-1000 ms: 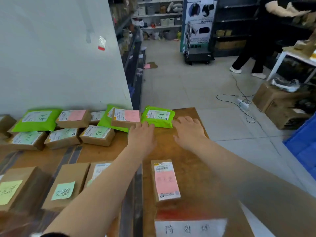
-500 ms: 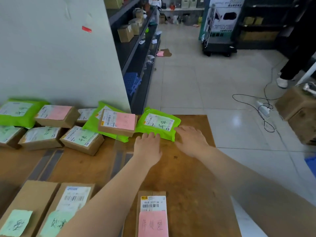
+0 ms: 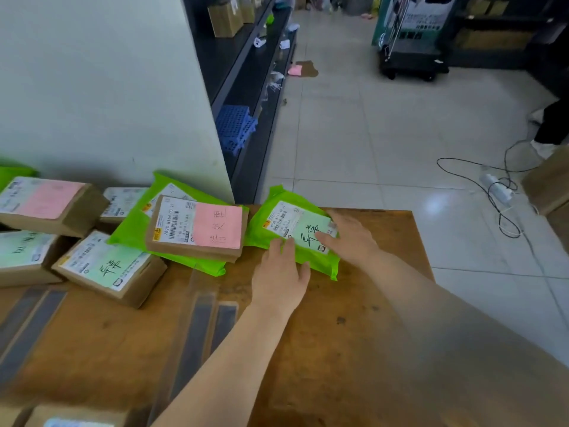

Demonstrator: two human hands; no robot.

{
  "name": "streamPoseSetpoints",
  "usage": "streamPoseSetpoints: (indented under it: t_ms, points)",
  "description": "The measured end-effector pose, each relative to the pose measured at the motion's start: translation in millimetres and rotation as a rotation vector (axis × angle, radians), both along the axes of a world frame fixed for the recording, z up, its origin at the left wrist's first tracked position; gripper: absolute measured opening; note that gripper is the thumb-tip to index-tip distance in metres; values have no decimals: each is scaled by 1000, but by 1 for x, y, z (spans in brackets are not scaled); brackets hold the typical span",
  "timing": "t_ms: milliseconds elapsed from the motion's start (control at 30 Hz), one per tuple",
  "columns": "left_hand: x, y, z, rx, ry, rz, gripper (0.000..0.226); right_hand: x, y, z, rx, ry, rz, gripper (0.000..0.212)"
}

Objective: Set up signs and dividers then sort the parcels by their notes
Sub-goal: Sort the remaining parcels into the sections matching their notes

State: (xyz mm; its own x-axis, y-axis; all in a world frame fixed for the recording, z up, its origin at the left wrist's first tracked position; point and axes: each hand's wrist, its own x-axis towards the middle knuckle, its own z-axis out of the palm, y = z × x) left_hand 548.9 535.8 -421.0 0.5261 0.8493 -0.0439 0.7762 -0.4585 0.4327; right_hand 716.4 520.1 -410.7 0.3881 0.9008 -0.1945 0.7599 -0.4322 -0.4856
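Reaching with both hands for the green mailer bag (image 3: 297,232) lying at the far right end of the wooden table (image 3: 354,318), apart from the heap, likely because its pale green note puts it in another group. Laying the left hand (image 3: 278,277) with straight fingers against the bag's near edge, thumb at its front hem, gripping nothing yet; spreading the right hand (image 3: 351,238) flat over the label and note, pressing rather than pinching, probably steadying the soft pouch before lifting or sliding. Counting in view: two green mailers fully shown plus a green sliver at the far left; two cardboard boxes with pink notes (image 3: 197,228) and two with green notes (image 3: 107,266), a fifth box half hidden behind; more boxes cropping in at the bottom edge. Seeing no divider or sign here.
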Motion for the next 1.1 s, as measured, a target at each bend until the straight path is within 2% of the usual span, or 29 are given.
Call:
streamPoseSetpoints:
  t_ms: [67,233,367,433,633,767,867,1100]
  points:
    - [0,-5,-1,-109,-96,56,61,-3,-7,-3,2,91,-62,59]
    - [-5,-24,-2,-214,-212,174,66,-27,-34,-9,43,314,-227,55]
    - [-9,-48,2,-468,-486,291,63,-42,-61,-8,54,389,-327,63]
    - [-13,-62,6,-522,-570,333,63,-49,-76,-6,53,405,-354,64]
    - [-38,-110,29,-503,-607,335,57,-72,-125,16,130,397,-385,47]
    - [-54,-140,55,-472,-658,345,71,-87,-159,39,220,461,-418,40]
    - [-71,-160,80,-439,-714,369,74,-102,-182,63,331,520,-415,41]
    - [-139,-209,145,-334,-982,428,56,-165,-220,127,498,747,-280,54]
